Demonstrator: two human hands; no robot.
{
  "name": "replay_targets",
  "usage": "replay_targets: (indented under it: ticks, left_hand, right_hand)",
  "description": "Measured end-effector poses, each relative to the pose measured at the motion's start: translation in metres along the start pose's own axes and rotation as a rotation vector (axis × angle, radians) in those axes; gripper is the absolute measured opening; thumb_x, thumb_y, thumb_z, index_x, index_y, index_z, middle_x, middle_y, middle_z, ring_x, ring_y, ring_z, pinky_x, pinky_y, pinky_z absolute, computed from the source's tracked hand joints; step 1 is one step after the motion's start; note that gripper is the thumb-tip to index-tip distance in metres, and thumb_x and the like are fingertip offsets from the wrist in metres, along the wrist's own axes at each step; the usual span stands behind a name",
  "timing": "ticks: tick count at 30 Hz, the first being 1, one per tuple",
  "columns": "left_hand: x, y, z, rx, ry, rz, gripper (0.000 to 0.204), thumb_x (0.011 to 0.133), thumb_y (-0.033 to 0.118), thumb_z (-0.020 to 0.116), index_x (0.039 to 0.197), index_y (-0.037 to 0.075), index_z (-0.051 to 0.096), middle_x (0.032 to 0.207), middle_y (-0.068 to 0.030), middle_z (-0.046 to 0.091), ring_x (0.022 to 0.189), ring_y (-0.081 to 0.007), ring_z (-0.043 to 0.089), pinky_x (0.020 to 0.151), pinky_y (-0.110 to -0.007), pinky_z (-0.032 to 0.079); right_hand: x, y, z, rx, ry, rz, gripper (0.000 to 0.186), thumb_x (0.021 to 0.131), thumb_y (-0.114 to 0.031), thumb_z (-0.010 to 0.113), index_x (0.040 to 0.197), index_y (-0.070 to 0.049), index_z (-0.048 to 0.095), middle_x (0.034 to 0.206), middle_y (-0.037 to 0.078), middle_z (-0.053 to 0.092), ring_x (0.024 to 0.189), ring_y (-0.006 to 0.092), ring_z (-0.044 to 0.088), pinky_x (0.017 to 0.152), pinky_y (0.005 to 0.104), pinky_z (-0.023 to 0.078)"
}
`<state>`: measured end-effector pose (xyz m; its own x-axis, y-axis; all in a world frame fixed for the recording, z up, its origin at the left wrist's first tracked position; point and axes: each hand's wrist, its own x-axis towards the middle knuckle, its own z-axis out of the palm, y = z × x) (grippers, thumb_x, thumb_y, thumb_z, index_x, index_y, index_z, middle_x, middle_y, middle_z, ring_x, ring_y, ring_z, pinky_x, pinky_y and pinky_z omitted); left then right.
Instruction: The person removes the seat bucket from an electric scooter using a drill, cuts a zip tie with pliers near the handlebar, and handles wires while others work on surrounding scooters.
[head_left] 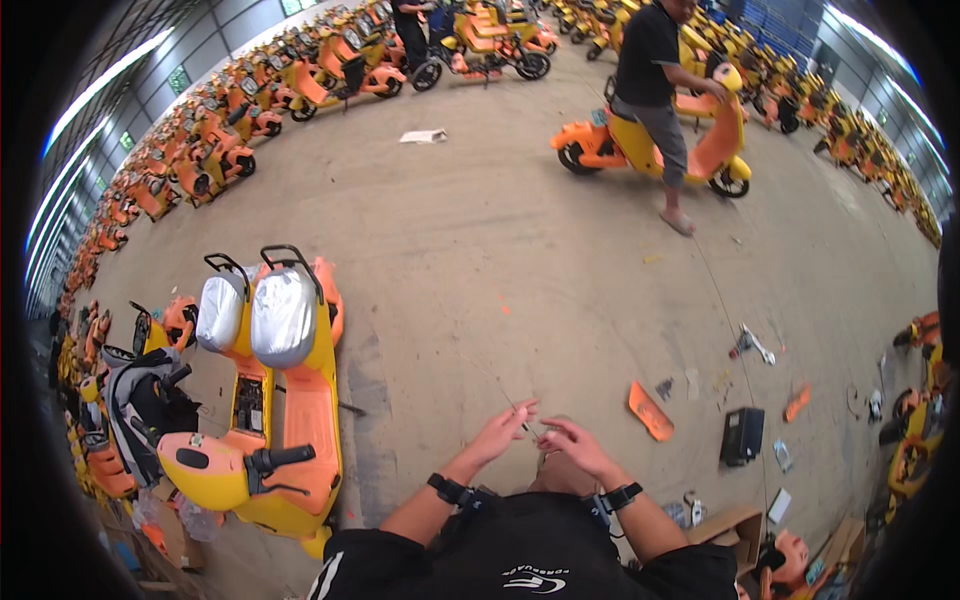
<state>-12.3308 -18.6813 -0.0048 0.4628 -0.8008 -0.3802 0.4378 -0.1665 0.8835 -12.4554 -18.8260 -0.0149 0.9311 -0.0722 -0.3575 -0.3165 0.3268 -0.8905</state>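
Observation:
My left hand (497,434) is in front of my body, its fingers closed round a thin, dark, rod-like thing (525,425) too small to name. Just right of it, my right hand (580,446) has bent fingers spread apart and reaching toward the rod; I see nothing held in it. Both hands are above my lap. To the left stands a yellow and orange scooter (312,405), its silver-wrapped seat (283,318) at the far end and its handlebar toward me.
On the floor at right lie an orange panel (651,412), a black box (742,436), a wrench-like tool (757,345) and small scraps. A cardboard box (735,525) sits near my right. Ahead, a person (645,80) straddles another scooter (640,145). Rows of scooters line both sides.

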Motion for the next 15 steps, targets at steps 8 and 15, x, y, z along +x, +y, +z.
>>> replay_targets:
  ticks: [8,15]
  left_hand:
    - [0.134,0.069,-0.122,0.043,0.053,-0.156,0.047,0.088,0.038,0.035,0.125,0.008,0.034,0.101,-0.0073,0.054,0.086,-0.0169,0.054,0.073,-0.030,0.043]
    - [0.132,0.052,-0.318,0.653,1.024,-0.190,0.034,0.074,0.026,0.054,0.100,0.003,0.052,0.086,-0.0167,0.059,0.080,-0.0270,0.057,0.072,-0.034,0.045]
  right_hand:
    - [0.241,-0.043,-0.039,0.098,-0.147,0.047,0.022,0.086,-0.020,0.047,0.094,0.000,0.053,0.076,0.006,0.058,0.062,0.0128,0.055,0.060,0.0234,0.045]
    - [0.415,-0.153,-0.103,0.272,0.015,0.250,0.025,0.084,-0.022,0.047,0.096,-0.002,0.053,0.082,0.007,0.059,0.075,0.0142,0.056,0.070,0.0264,0.045]
